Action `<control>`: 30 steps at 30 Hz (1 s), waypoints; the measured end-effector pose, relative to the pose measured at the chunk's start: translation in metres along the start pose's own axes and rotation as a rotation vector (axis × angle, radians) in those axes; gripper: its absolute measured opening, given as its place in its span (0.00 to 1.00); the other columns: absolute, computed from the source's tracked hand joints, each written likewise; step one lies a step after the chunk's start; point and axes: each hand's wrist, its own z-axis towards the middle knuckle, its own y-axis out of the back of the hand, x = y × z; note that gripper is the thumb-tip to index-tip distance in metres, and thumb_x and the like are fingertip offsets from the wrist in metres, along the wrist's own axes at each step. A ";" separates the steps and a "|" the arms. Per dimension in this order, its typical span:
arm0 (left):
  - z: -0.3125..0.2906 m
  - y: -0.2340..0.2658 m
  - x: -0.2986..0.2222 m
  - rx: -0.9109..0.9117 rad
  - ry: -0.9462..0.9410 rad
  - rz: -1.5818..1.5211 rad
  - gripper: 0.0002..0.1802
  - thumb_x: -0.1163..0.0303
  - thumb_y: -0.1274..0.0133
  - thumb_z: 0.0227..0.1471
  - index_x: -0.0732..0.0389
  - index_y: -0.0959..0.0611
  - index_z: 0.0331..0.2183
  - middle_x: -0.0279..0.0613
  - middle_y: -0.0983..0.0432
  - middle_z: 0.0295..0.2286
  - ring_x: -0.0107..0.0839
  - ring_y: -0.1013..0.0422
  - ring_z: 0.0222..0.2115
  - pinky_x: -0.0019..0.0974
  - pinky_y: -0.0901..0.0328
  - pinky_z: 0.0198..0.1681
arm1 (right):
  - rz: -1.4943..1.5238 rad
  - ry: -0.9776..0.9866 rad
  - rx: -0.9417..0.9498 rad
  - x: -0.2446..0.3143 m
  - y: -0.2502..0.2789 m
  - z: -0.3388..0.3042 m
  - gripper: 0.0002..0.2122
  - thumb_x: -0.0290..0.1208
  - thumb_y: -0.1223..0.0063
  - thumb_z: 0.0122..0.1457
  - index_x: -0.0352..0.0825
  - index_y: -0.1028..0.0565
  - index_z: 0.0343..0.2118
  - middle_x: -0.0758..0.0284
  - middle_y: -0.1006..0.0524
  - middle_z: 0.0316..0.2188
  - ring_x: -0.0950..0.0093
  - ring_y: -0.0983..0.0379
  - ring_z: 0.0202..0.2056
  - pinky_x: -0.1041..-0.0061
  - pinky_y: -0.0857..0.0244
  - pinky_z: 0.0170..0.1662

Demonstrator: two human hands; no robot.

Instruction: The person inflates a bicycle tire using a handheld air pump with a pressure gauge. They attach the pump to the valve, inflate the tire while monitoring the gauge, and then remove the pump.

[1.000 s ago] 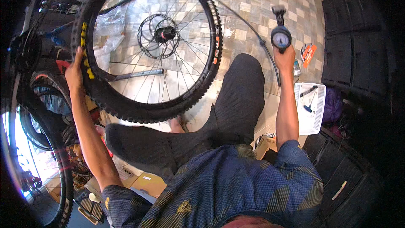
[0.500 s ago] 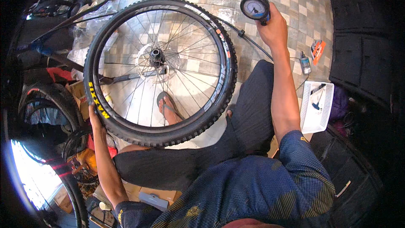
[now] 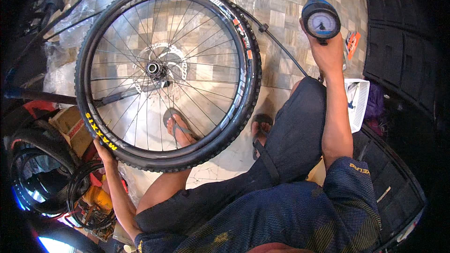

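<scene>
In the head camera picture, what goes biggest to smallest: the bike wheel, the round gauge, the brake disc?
1. Bike wheel, easily largest
2. Brake disc
3. Round gauge, looking a bit smaller than the disc

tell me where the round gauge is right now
In the head view, the round gauge is at the upper right, held in the right hand, above and left of the white basket.

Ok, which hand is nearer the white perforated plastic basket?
Right: the right hand is beyond and slightly left of the basket; the left hand is far left, at the black rubber bicycle tyre.
</scene>
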 end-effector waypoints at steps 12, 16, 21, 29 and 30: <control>0.032 0.037 0.016 -0.013 -0.079 0.066 0.24 0.48 0.52 0.62 0.57 0.22 0.49 0.31 0.23 0.39 0.28 0.27 0.39 0.34 0.33 0.47 | -0.032 0.064 0.113 0.020 -0.009 -0.010 0.18 0.19 0.38 0.49 0.29 0.22 0.45 0.59 0.17 0.40 0.68 0.20 0.43 0.71 0.29 0.48; 0.030 0.038 0.016 0.016 -0.066 0.076 0.25 0.47 0.52 0.62 0.57 0.22 0.49 0.31 0.23 0.39 0.27 0.27 0.40 0.33 0.33 0.48 | -0.061 0.044 0.150 0.021 -0.009 -0.010 0.17 0.19 0.39 0.49 0.28 0.22 0.45 0.59 0.17 0.39 0.70 0.20 0.43 0.71 0.29 0.48; 0.031 0.040 0.017 0.003 -0.057 0.103 0.26 0.45 0.54 0.64 0.56 0.22 0.49 0.30 0.24 0.39 0.27 0.27 0.39 0.34 0.33 0.48 | -0.040 0.050 0.188 0.022 -0.012 -0.009 0.17 0.18 0.40 0.49 0.28 0.22 0.45 0.60 0.17 0.39 0.70 0.21 0.43 0.72 0.29 0.48; 0.031 0.025 0.018 -0.047 -0.089 0.134 0.25 0.47 0.54 0.64 0.57 0.22 0.49 0.30 0.24 0.38 0.27 0.28 0.39 0.33 0.34 0.48 | 0.015 0.083 0.161 0.033 -0.020 -0.012 0.18 0.18 0.40 0.50 0.29 0.23 0.47 0.60 0.17 0.40 0.71 0.21 0.43 0.72 0.29 0.48; 0.030 0.029 0.018 -0.040 -0.087 0.132 0.25 0.47 0.54 0.64 0.57 0.22 0.49 0.31 0.24 0.38 0.27 0.28 0.39 0.33 0.34 0.47 | 0.003 0.077 0.170 0.033 -0.019 -0.012 0.18 0.18 0.40 0.50 0.29 0.23 0.47 0.60 0.17 0.40 0.71 0.21 0.43 0.72 0.29 0.48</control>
